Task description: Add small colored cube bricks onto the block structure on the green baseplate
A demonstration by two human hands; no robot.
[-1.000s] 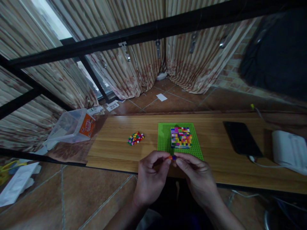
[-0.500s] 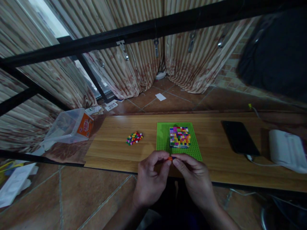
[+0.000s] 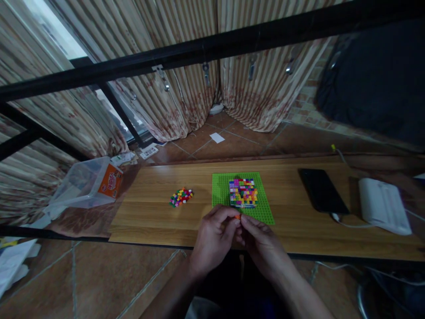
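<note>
Between the fingertips of both hands sits a small orange toy brick (image 3: 237,217), partly covered by the fingers. My left hand (image 3: 215,235) pinches it from the left, thumb and forefinger closed. From the other side my right hand (image 3: 260,239) is closed on it, its fingertips meeting the left ones. Just beyond the hands lies a green studded baseplate (image 3: 219,188), bearing a block built of many multicoloured bricks (image 3: 243,193). To the left a pile of loose coloured bricks (image 3: 181,197) rests on the wooden table (image 3: 156,221).
A black phone (image 3: 322,190) with a cable and a white box-shaped device (image 3: 383,206) lie on the right. Left of the table stands a clear plastic bin (image 3: 79,184) with an orange label. A black metal bar (image 3: 186,55) crosses in front of the curtains.
The view has shifted a little. The right hand's fingers have curled in closer to the left hand; the dark blue piece seen beside the orange brick no longer shows.
</note>
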